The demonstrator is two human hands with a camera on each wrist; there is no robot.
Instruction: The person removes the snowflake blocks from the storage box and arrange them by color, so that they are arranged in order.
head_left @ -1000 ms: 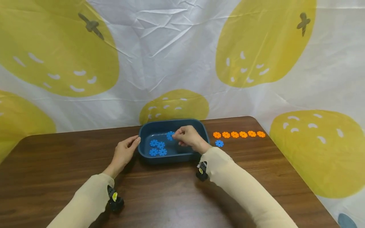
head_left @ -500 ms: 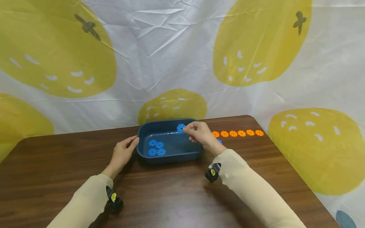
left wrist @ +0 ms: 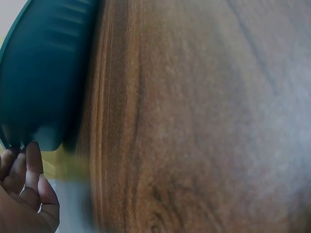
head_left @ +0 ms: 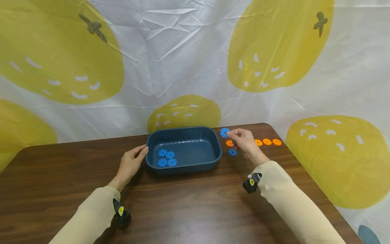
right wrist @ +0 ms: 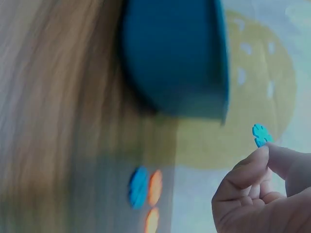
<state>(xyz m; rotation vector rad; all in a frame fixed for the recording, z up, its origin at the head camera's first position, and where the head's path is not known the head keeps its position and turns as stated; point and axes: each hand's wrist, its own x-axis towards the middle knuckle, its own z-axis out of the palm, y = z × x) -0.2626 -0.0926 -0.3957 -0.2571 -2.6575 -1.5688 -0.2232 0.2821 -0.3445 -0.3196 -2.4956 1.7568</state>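
In the head view my right hand pinches a blue notched plastic disc between thumb and fingertips, above the table to the right of a dark blue basin. The right wrist view shows the pinched blue disc close up. My left hand grips the basin's left end at the rim, and its fingers also touch the basin in the left wrist view. Inside the basin lie several blue discs. Below my right hand are a row of orange discs, partly hidden by it, and one blue disc.
A brown wooden table carries everything, its right edge running just past the orange row. Behind it hangs a white cloth printed with yellow fruit, close to the basin's far side.
My right hand has lifted the blue disc out of the basin and carried it right, past the rim, over the row of discs. My left hand has stayed at the basin's left end.
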